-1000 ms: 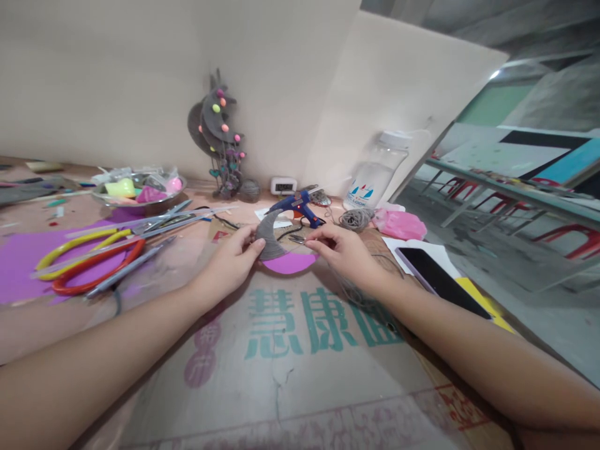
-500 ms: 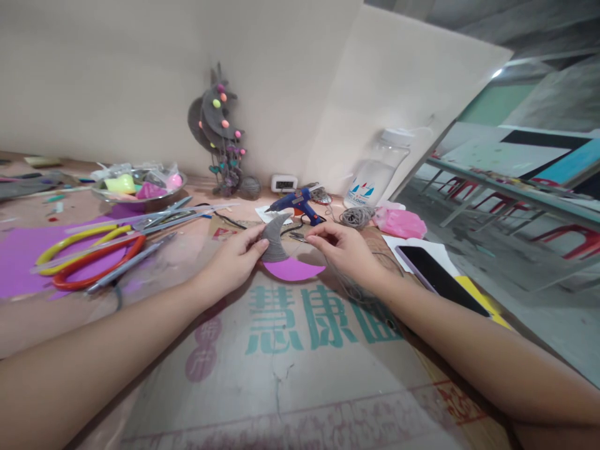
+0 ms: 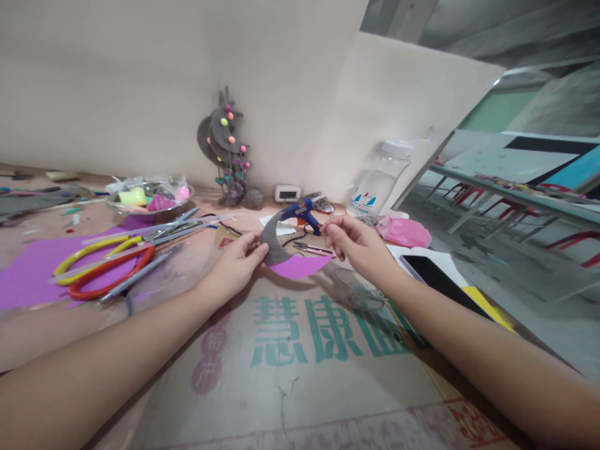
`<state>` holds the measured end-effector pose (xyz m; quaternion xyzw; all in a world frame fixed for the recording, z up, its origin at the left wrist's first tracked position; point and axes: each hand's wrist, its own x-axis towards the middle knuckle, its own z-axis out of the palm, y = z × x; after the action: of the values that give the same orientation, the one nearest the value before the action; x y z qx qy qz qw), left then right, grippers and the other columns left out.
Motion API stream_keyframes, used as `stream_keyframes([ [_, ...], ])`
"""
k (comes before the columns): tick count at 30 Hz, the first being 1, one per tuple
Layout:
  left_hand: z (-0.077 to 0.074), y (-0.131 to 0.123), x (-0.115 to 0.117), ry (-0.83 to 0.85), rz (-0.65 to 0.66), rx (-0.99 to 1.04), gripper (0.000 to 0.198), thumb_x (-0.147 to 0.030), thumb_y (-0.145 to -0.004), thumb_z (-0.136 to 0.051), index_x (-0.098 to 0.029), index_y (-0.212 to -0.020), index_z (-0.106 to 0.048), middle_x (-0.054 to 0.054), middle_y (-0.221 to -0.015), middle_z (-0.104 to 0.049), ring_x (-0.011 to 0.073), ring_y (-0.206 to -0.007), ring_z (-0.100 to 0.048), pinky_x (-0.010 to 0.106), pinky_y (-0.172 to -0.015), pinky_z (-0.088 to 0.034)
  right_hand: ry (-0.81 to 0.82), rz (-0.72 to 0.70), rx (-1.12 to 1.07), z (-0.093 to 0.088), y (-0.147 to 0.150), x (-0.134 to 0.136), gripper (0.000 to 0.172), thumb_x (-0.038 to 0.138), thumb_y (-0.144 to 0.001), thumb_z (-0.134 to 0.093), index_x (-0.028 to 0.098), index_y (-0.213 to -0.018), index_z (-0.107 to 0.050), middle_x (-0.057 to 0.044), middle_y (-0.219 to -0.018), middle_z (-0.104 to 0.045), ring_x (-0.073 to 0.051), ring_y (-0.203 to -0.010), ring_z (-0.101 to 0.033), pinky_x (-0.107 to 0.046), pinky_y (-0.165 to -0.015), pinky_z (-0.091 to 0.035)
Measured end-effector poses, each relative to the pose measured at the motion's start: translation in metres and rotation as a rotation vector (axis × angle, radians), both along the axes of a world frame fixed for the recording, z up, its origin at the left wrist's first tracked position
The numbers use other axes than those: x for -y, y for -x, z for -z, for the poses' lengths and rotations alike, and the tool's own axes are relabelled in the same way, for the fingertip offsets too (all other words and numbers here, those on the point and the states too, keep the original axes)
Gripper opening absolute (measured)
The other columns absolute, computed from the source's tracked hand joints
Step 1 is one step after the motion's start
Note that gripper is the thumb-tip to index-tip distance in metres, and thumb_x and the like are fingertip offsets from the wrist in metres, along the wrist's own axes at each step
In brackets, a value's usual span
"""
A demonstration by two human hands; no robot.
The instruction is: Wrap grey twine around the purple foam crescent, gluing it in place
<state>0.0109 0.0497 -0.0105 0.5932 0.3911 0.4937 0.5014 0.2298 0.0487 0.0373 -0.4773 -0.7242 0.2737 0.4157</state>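
Observation:
My left hand (image 3: 246, 253) grips a crescent-shaped cutout (image 3: 276, 242) between thumb and fingers. Its upper part is wrapped in grey yarn; the lower part shows bare purple. To its right, my right hand (image 3: 354, 240) is closed in a pinch on a grey yarn strand, mostly hidden by the fingers. Blurred loops of loose yarn (image 3: 363, 294) hang or lie below that hand. A pair of thread snips (image 3: 313, 249) rests on the cardboard between the hands. Just behind the crescent lies a blue glue gun (image 3: 302, 212).
Yellow- and red-handled scissors (image 3: 110, 272) lie on purple sheets (image 3: 28, 265) at left, near a metal bowl (image 3: 124, 209) of craft bits. A decorated crescent hanging (image 3: 225, 150) leans on the wall. A water bottle (image 3: 375, 181), pink plastic bag (image 3: 403, 231) and phone (image 3: 443, 284) are at right.
My right hand has moved slightly right and away from the crescent, leaving the snips in plainer view. The crescent is tilted a little. The whole view has shifted slightly.

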Motion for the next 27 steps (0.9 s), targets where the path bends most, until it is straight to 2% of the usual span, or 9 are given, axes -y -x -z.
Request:
stream_keyframes([
  [5, -0.004, 0.001, 0.001, 0.034, -0.071, 0.034, 0.016, -0.03, -0.077, -0.059, -0.016, -0.085, -0.06, 0.0, -0.074, -0.062, 0.0108, -0.061, -0.052, 0.021, -0.059, -0.042, 0.05, -0.041, 0.226, 0.008, 0.003, 0.007, 0.022, 0.04, -0.082, -0.056, 0.018, -0.08, -0.059, 0.001, -0.065, -0.055, -0.012, -0.058, -0.05, -0.023, -0.052, -0.039],
  [9, 0.003, 0.002, -0.002, 0.001, -0.045, 0.016, 0.019, -0.033, -0.078, -0.059, -0.017, -0.088, -0.059, 0.001, -0.08, -0.061, 0.012, -0.064, -0.055, 0.025, -0.064, -0.046, 0.02, -0.07, 0.233, 0.02, 0.011, 0.016, 0.015, 0.035, -0.082, -0.056, 0.02, -0.084, -0.057, -0.001, -0.071, -0.059, -0.013, -0.061, -0.053, -0.024, -0.054, -0.041],
  [13, 0.005, 0.003, 0.0, -0.157, -0.076, -0.2, 0.025, -0.036, -0.082, -0.056, -0.018, -0.098, -0.062, 0.005, -0.092, -0.064, 0.0178, -0.081, -0.058, 0.029, -0.076, -0.045, -0.17, -0.116, 0.35, 0.028, 0.018, 0.029, 0.009, 0.027, -0.084, -0.054, 0.02, -0.079, -0.053, 0.0, -0.068, -0.057, -0.012, -0.059, -0.051, -0.022, -0.054, -0.04],
  [16, 0.002, 0.002, 0.005, -0.219, -0.037, -0.283, 0.026, -0.04, -0.082, -0.055, -0.017, -0.09, -0.065, 0.005, -0.089, -0.066, 0.021, -0.086, -0.059, 0.029, -0.078, -0.043, -0.341, -0.177, 0.49, 0.032, 0.018, 0.036, 0.009, 0.025, -0.085, -0.052, 0.02, -0.078, -0.052, 0.001, -0.065, -0.056, -0.01, -0.055, -0.049, -0.022, -0.052, -0.036],
  [21, -0.002, 0.003, 0.008, -0.021, -0.053, -0.223, 0.036, -0.049, -0.08, -0.053, -0.016, -0.073, -0.062, 0.004, -0.074, -0.065, 0.0202, -0.073, -0.058, 0.029, -0.068, -0.042, -0.592, -0.278, 0.611, 0.036, 0.019, 0.04, 0.006, 0.017, -0.087, -0.048, 0.019, -0.085, -0.053, -0.002, -0.071, -0.061, -0.012, -0.063, -0.052, -0.023, -0.057, -0.038],
  [24, 0.0, 0.004, 0.004, 0.032, -0.068, -0.163, 0.03, -0.045, -0.076, -0.06, -0.016, -0.074, -0.062, 0.001, -0.07, -0.063, 0.0172, -0.068, -0.056, 0.027, -0.067, -0.041, -0.578, -0.34, 0.597, 0.035, 0.02, 0.041, 0.009, 0.019, -0.089, -0.046, 0.018, -0.093, -0.054, -0.003, -0.078, -0.062, -0.013, -0.068, -0.053, -0.023, -0.061, -0.04],
  [27, 0.002, 0.006, 0.0, 0.052, -0.075, -0.107, 0.028, -0.043, -0.075, -0.063, -0.016, -0.073, -0.061, -0.001, -0.064, -0.059, 0.0147, -0.063, -0.053, 0.026, -0.063, -0.04, -0.433, -0.261, 0.544, 0.033, 0.02, 0.039, 0.011, 0.027, -0.088, -0.05, 0.017, -0.091, -0.053, -0.003, -0.076, -0.058, -0.012, -0.063, -0.049, -0.024, -0.056, -0.037],
])
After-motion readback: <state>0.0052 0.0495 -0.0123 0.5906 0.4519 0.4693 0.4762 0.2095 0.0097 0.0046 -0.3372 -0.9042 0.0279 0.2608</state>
